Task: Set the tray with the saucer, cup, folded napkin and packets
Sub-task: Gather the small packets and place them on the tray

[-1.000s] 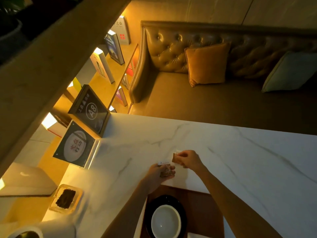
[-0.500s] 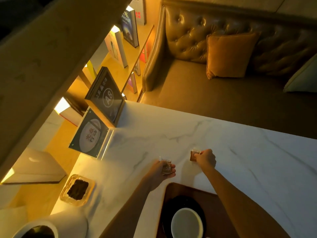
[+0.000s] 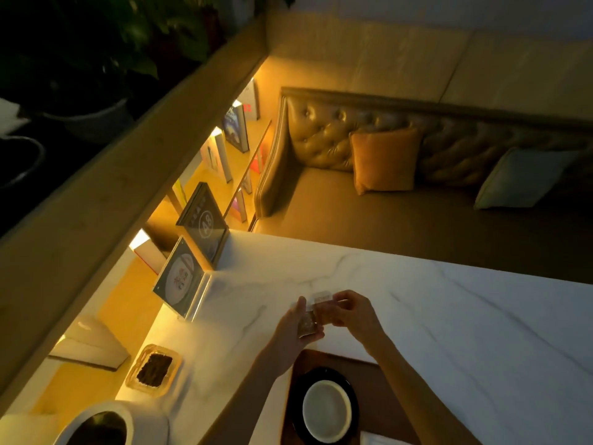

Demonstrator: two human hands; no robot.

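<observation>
A tufted sofa (image 3: 401, 200) fills the far side, with an orange cushion (image 3: 383, 160) and a pale cushion (image 3: 523, 178) against its back. Nearer lies the white marble table (image 3: 465, 316), and along its left edge a lit shelf (image 3: 205, 175) holds upright books and two dark framed signs (image 3: 192, 252).

At the table's near edge sits the brown tray (image 3: 385, 396). On it the black saucer (image 3: 296, 409) carries the white cup (image 3: 326, 411), seen from above. A white corner at the bottom edge, just right of the saucer, may be the napkin (image 3: 373, 440); too little shows to be sure.

A glass dish (image 3: 154, 369) with dark contents rests near the table's left edge, and a white pot (image 3: 112, 425) stands at the bottom left.

Both hands meet above the table, just beyond the tray. The left hand (image 3: 296, 326) grips a dark packet (image 3: 307, 322) between thumb and fingers. The right hand (image 3: 351, 311) pinches a pale packet (image 3: 322, 298) by its fingertips, touching the dark one.
</observation>
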